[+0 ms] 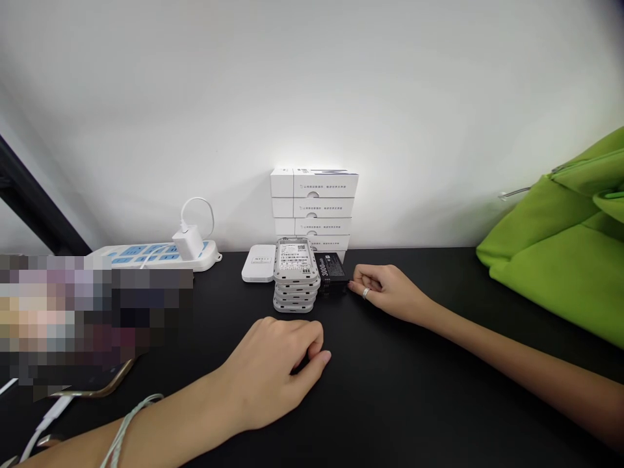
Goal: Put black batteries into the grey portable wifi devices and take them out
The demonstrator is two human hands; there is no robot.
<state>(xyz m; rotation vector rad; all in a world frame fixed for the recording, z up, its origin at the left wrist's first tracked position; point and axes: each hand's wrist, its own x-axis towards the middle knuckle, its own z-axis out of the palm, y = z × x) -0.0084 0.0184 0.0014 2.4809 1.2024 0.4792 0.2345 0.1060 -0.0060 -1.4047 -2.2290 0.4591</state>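
A stack of white cartons (312, 208) stands against the wall at upper centre of the frame, at the rear of the black bench (400, 403); the cartons are closed and their contents are not visible. Directly in front of them sits a stack of white rectangular devices (294, 276), the top unit bearing a printed label with a QR code. A black battery (331, 273), marked 3000mAh, lies just right of this stack. The right hand (390, 292) approaches from the right, its fingers drawn narrow and touching the battery's right end; whether it has a firm grip cannot be determined. The left hand (270, 370) rests on the bench below the stack, fingers curled and holding nothing. A flat white unit (258, 263) lies left of the stack, beyond it a power strip (156, 257) with a white charger (188, 242) plugged in. A green fabric bag (550, 247) occupies the right edge. The lower-left area is pixelated.
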